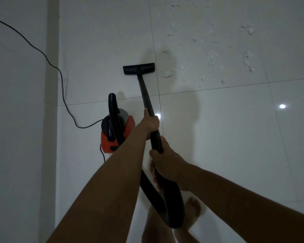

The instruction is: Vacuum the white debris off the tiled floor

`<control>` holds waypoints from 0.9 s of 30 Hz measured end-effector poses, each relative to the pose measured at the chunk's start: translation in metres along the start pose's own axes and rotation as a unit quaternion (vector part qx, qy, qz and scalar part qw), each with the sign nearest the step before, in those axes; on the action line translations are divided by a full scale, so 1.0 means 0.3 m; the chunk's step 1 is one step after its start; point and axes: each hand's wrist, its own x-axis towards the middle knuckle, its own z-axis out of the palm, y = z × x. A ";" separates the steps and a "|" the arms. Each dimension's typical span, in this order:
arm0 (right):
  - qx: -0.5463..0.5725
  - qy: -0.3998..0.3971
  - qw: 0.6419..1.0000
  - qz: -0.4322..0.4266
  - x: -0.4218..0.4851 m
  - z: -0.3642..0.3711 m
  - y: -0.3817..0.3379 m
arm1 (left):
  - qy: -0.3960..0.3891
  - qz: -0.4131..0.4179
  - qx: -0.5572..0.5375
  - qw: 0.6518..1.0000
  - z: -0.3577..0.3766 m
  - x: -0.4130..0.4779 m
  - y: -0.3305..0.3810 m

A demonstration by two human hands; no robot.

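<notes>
The black vacuum wand (144, 90) runs from my hands down to its flat floor nozzle (139, 68), which rests on the glossy white tiled floor (226, 137). My left hand (150, 121) grips the wand higher up. My right hand (165, 162) holds its lower end, where the ribbed black hose (167, 206) begins. White fluffy debris (168, 73) lies just right of the nozzle, and more debris is scattered across the far right tile. The red and black vacuum body (116, 132) stands on the floor to the left of my arms.
A white wall (16, 120) and its corner edge run down the left side. The black power cord (60, 74) snakes from the wall area to the vacuum. My bare feet (193, 207) stand under the hose loop. Ceiling lights reflect on the tiles.
</notes>
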 end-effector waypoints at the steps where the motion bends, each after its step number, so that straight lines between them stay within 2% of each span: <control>1: 0.002 0.000 1.000 0.000 -0.014 0.004 0.018 | 0.003 0.002 0.002 1.000 0.012 -0.018 -0.018; 5: 0.040 -0.010 0.999 0.001 -0.094 0.019 0.118 | 0.012 -0.010 -0.001 1.000 0.081 -0.085 -0.103; 11: 0.028 0.014 0.999 -0.008 -0.193 0.021 0.250 | -0.001 -0.022 -0.016 1.000 0.175 -0.178 -0.207; 16: 0.047 -0.014 0.999 0.017 -0.287 -0.015 0.324 | -0.012 -0.022 -0.005 1.000 0.262 -0.235 -0.248; 27: 0.039 0.018 0.999 0.003 -0.345 -0.109 0.466 | -0.037 -0.011 0.025 0.999 0.449 -0.277 -0.258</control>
